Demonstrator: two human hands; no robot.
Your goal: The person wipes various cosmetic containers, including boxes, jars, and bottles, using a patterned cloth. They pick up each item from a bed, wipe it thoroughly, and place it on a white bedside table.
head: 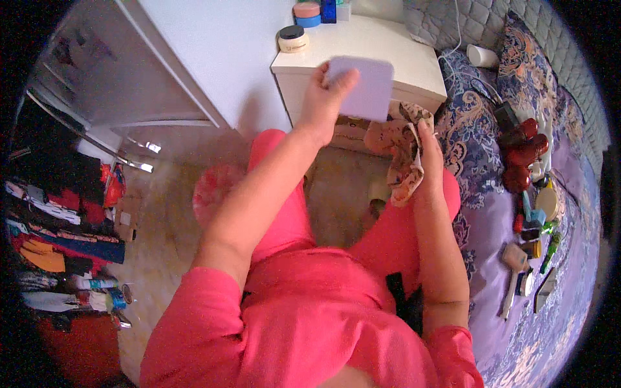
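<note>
My left hand (326, 99) grips a flat, pale purple square object (367, 92) by its left side, the thumb lying across its face. It is held up in front of the white nightstand (359, 43); whether it is a box or a notebook I cannot tell. In my right hand (431, 155) is a patterned beige and orange cloth (405, 155), bunched and hanging over my right knee. Its upper folds lie just below the purple object. An open drawer (356, 128) of the nightstand shows partly behind both things.
A cream jar (293, 41) and stacked pink and blue tubs (307, 14) stand on the nightstand. On the bed (490, 233) to the right lie a white cup (482, 56), dark red items (526, 145), a brush (514, 262) and several small containers. An open wardrobe (63, 208) with clothes is at left.
</note>
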